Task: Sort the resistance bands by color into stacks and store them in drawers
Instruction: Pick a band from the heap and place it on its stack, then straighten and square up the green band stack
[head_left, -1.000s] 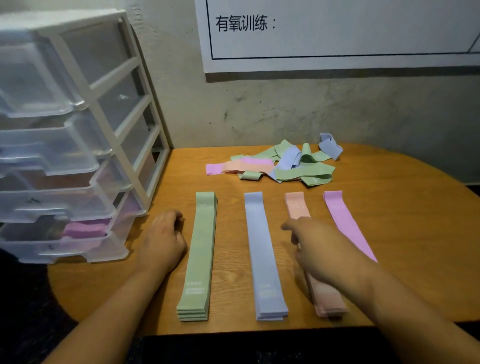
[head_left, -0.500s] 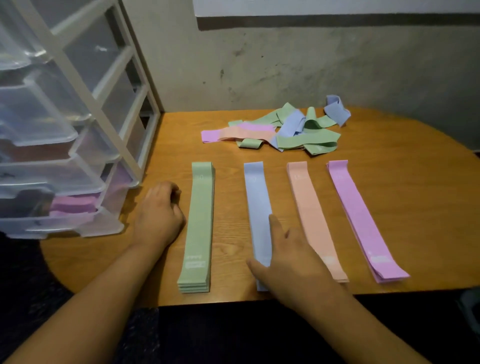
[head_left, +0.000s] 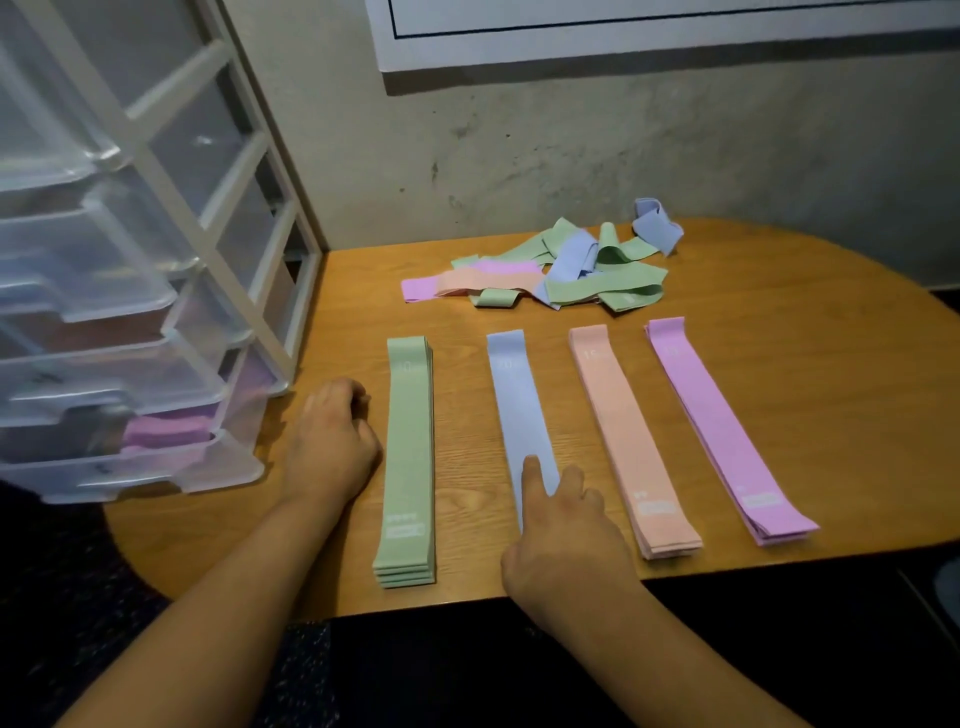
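Note:
Four sorted stacks lie side by side on the wooden table (head_left: 810, 374): green (head_left: 410, 452), blue (head_left: 511, 395), peach (head_left: 621, 436) and pink (head_left: 719, 431). Behind them sits a loose pile of mixed bands (head_left: 571, 270). My right hand (head_left: 566, 540) rests on the near end of the blue stack, index finger straight along it, the other fingers bent; that end is hidden under the hand. My left hand (head_left: 332, 441) lies loosely curled on the table just left of the green stack, holding nothing.
A clear plastic drawer unit (head_left: 130, 322) stands at the table's left edge, drawers pulled partly out. Pink bands (head_left: 166, 431) show in its lowest drawer. A rough wall with a white board runs behind the table. The table's front edge is under my forearms.
My right hand has moved left from the peach stack onto the blue stack. The left hand has stayed beside the green stack. The view has shifted slightly.

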